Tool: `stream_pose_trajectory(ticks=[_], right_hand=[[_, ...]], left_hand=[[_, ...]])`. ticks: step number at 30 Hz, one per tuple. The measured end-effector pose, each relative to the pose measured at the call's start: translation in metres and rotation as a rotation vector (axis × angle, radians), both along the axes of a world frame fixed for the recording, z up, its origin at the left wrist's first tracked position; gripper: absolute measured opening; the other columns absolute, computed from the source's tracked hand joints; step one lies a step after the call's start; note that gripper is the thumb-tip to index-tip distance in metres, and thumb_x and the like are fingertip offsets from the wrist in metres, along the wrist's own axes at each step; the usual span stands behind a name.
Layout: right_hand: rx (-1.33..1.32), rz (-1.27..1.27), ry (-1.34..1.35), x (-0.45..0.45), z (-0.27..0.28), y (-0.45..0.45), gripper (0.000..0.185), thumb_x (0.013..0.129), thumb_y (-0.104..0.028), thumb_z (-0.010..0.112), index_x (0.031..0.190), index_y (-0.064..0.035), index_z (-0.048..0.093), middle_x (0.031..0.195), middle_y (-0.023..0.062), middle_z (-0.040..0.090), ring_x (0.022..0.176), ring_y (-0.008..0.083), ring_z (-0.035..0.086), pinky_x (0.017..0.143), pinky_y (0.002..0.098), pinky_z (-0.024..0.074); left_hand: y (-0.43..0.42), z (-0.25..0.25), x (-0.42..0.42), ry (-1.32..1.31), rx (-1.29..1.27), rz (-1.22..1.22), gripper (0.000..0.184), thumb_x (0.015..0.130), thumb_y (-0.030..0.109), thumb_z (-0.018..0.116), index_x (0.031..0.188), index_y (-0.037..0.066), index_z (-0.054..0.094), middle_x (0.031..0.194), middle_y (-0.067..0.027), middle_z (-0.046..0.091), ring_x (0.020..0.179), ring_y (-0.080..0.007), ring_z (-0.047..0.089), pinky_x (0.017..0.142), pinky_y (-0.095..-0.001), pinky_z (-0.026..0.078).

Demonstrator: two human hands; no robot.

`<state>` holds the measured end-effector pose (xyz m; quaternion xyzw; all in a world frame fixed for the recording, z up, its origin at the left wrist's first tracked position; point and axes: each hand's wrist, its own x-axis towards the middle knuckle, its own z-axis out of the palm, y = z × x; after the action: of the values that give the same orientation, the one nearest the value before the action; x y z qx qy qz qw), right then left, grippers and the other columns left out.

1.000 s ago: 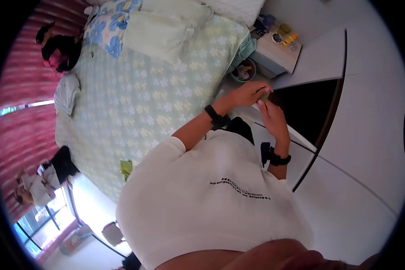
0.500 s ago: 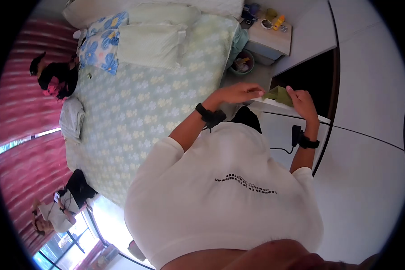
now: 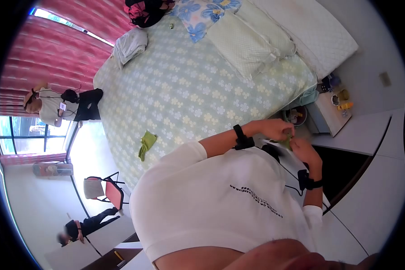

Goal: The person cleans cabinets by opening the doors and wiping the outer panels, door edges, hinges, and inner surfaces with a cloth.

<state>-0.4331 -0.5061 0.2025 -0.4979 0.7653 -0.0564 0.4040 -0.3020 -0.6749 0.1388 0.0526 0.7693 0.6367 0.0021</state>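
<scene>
My left hand (image 3: 278, 129) and my right hand (image 3: 305, 152) are close together in front of my body, above the white edge of an open drawer or cabinet. Their fingers pinch a small green cloth (image 3: 286, 142), which is mostly covered by the hands. Black straps with small devices circle both wrists. Another green cloth (image 3: 147, 143), bunched and narrow at one end, lies on the patterned bed (image 3: 184, 96).
Past my hands are a bin (image 3: 295, 116) and a bedside cabinet (image 3: 325, 112) with small items. Pillows (image 3: 240, 42) lie on the bed. One person (image 3: 54, 105) stands by the curtains, another (image 3: 83, 228) farther off near a folding chair (image 3: 114, 194).
The view has swung left, bringing the chair and the green cloth on the bed into sight. My hands have come closer together, and the cloth spread between them is now bunched.
</scene>
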Motion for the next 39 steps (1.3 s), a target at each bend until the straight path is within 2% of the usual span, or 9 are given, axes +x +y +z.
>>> stream_pose_trajectory(ticks=[4,6,9,15,20,26,30,34,39], right_hand=[[-0.025,0.199,-0.122,-0.036,-0.016,-0.026,0.037,0.100,-0.028,0.043,0.101,0.0052,0.060,0.095,0.0248,0.064,0.088,0.0370,0.063,0.075,0.0410,0.0519],[0.439,-0.014,-0.441,-0.081,-0.036,-0.032,0.037,0.101,-0.029,0.042,0.108,0.0034,0.059,0.104,0.0168,0.063,0.093,0.0304,0.063,0.076,0.0401,0.0583],[0.706,0.055,-0.561,-0.106,-0.044,-0.046,0.037,0.101,-0.028,0.044,0.116,0.0034,0.055,0.110,0.0113,0.058,0.096,0.0277,0.062,0.079,0.0420,0.0615],[0.944,0.147,-0.628,-0.123,-0.067,-0.040,0.041,0.099,-0.023,0.048,0.128,0.0064,0.049,0.120,0.0171,0.058,0.103,0.0312,0.062,0.086,0.0438,0.0603],[0.843,0.262,-0.675,-0.129,-0.150,-0.025,0.042,0.092,-0.016,0.058,0.129,0.0032,0.050,0.119,0.0161,0.060,0.103,0.0266,0.064,0.081,0.0408,0.0586],[0.268,0.646,-0.559,-0.131,-0.196,-0.048,0.047,0.085,-0.009,0.065,0.130,-0.0038,0.051,0.113,0.0097,0.062,0.098,0.0183,0.061,0.080,0.0336,0.0538],[0.564,0.471,-0.777,-0.152,-0.144,-0.052,0.052,0.081,-0.009,0.069,0.130,-0.0030,0.051,0.113,0.0093,0.062,0.096,0.0166,0.060,0.083,0.0322,0.0515],[0.407,0.515,-0.645,-0.162,-0.105,-0.056,0.060,0.074,-0.010,0.073,0.131,-0.0029,0.052,0.115,0.0094,0.062,0.100,0.0164,0.059,0.089,0.0313,0.0485],[0.395,0.580,-0.442,-0.149,-0.116,-0.054,0.061,0.072,-0.010,0.072,0.129,-0.0024,0.053,0.120,0.0096,0.062,0.102,0.0168,0.059,0.091,0.0312,0.0479]], left_hand=[[-0.016,-0.007,0.000,-0.019,-0.007,-0.028,0.033,0.085,0.011,0.058,0.117,0.005,0.056,0.089,-0.0136,0.067,0.080,-0.0255,0.064,0.071,-0.0374,0.049],[-0.010,-0.034,-0.034,-0.052,0.011,-0.044,0.033,0.086,0.012,0.059,0.118,0.006,0.056,0.091,-0.0143,0.067,0.083,-0.0259,0.064,0.072,-0.0378,0.049],[-0.006,-0.032,-0.037,0.001,0.012,-0.033,0.036,0.088,0.018,0.063,0.121,0.006,0.055,0.095,-0.0149,0.067,0.086,-0.0268,0.065,0.076,-0.0377,0.049],[0.009,-0.008,-0.027,-0.110,-0.018,-0.084,0.044,0.089,0.028,0.069,0.125,0.006,0.055,0.106,-0.0154,0.068,0.099,-0.0287,0.065,0.087,-0.0385,0.049],[0.019,-0.013,-0.037,-0.132,-0.067,-0.106,0.049,0.087,0.026,0.070,0.128,0.005,0.053,0.118,-0.0168,0.066,0.110,-0.0316,0.062,0.093,-0.0403,0.048],[0.011,-0.013,-0.047,-0.223,0.070,-0.120,0.054,0.087,0.024,0.070,0.133,0.004,0.049,0.123,-0.0166,0.063,0.115,-0.0300,0.059,0.098,-0.0396,0.044],[0.014,-0.023,-0.052,-0.196,-0.007,-0.092,0.063,0.086,0.025,0.072,0.138,0.002,0.043,0.131,-0.0165,0.056,0.123,-0.0311,0.052,0.103,-0.0398,0.040],[0.017,-0.013,-0.049,-0.075,-0.069,0.064,0.072,0.086,0.025,0.073,0.142,0.002,0.035,0.135,-0.0164,0.049,0.128,-0.0309,0.047,0.106,-0.0392,0.037],[0.019,-0.026,-0.052,-0.222,0.202,0.018,0.080,0.087,0.029,0.070,0.148,0.005,0.024,0.142,-0.0172,0.044,0.132,-0.0278,0.043,0.109,-0.0381,0.033]])
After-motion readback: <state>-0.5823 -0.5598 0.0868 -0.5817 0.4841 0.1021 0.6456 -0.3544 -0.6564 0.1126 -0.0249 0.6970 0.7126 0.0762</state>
